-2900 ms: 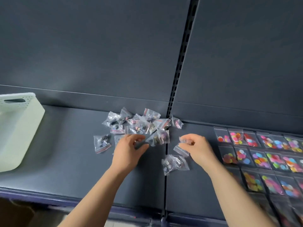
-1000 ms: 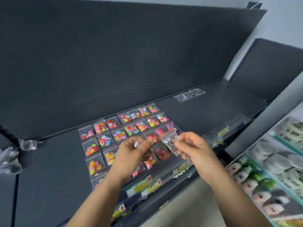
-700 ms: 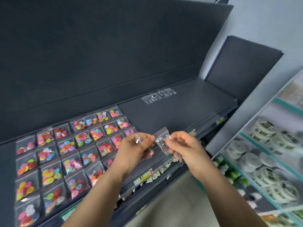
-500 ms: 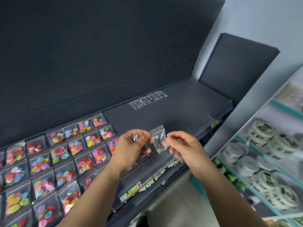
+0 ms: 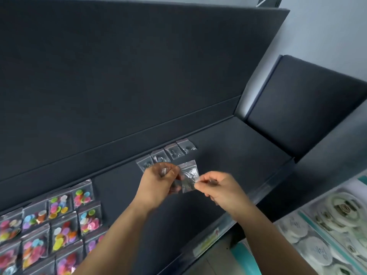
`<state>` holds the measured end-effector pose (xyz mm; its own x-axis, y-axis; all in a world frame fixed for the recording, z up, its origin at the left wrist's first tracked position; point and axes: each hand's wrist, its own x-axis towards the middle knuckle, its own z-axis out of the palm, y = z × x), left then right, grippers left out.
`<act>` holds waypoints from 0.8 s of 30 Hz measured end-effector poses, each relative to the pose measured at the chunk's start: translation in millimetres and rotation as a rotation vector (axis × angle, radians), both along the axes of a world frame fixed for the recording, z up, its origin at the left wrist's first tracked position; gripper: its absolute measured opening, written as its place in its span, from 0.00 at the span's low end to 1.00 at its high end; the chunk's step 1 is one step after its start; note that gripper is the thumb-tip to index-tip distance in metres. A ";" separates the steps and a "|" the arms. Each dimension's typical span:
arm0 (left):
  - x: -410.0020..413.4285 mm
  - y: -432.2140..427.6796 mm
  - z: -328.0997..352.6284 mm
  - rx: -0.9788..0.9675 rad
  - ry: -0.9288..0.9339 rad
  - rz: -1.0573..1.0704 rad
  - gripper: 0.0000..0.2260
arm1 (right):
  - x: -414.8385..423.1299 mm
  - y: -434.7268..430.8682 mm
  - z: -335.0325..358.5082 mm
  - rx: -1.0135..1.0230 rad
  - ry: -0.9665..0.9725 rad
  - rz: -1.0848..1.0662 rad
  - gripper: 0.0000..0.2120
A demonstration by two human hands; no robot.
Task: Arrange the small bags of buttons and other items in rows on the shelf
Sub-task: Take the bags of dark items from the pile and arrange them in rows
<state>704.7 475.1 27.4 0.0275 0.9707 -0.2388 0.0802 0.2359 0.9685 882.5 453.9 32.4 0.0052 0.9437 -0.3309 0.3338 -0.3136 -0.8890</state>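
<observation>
**Hands reach the back row with a clear bag**

Both hands have come in from the front edge of the shelf since half a second ago and now hover just in front of the row of four clear bags lying along the back edge. The view has swung with them, so the bags of coloured buttons sit in the lower left corner.

A small clear bag hangs upright between the hands, above the shelf and not touching it. Its top edge is just below the right end of the back row. The right hand pinches the bag's right edge between thumb and forefinger, with the other fingers curled underneath. The left hand is curled round a second clear bag, of which only a glint shows between thumb and fingers. Its fingertips lie at the left edge of the hanging bag; whether they grip it too cannot be told. The contents of both bags are dark and too small to make out.

Behind the shelf rises a dark back panel. A price rail runs along the front edge, and a neighbouring display of pale round items stands at the lower right.
</observation>
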 end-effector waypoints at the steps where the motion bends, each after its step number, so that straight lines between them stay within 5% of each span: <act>1: 3.3 8.6 -1.1 -0.001 0.010 0.007 0.07 | 4.9 9.4 -1.6 -0.001 -0.008 0.014 0.02; 9: 40.5 71.0 -24.0 -0.059 0.093 0.088 0.06 | 42.9 89.6 -19.0 -0.052 0.049 0.102 0.04; 14: 63.5 104.5 -43.4 0.008 0.426 0.210 0.03 | 73.5 156.5 -36.2 -0.018 0.044 0.068 0.07; 17: 74.0 117.3 -50.7 0.010 0.651 0.226 0.09 | 85.1 192.8 -47.6 -0.010 0.016 0.065 0.06; 24: 89.3 131.2 -57.8 -0.049 0.729 0.248 0.13 | 81.0 243.5 -75.4 -0.027 -0.087 0.174 0.05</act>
<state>793.9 606.4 -30.4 -0.3705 0.9157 -0.1558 0.6331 0.3717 0.6790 963.5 697.4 -43.0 -0.1273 0.9237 -0.3613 0.4603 -0.2677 -0.8465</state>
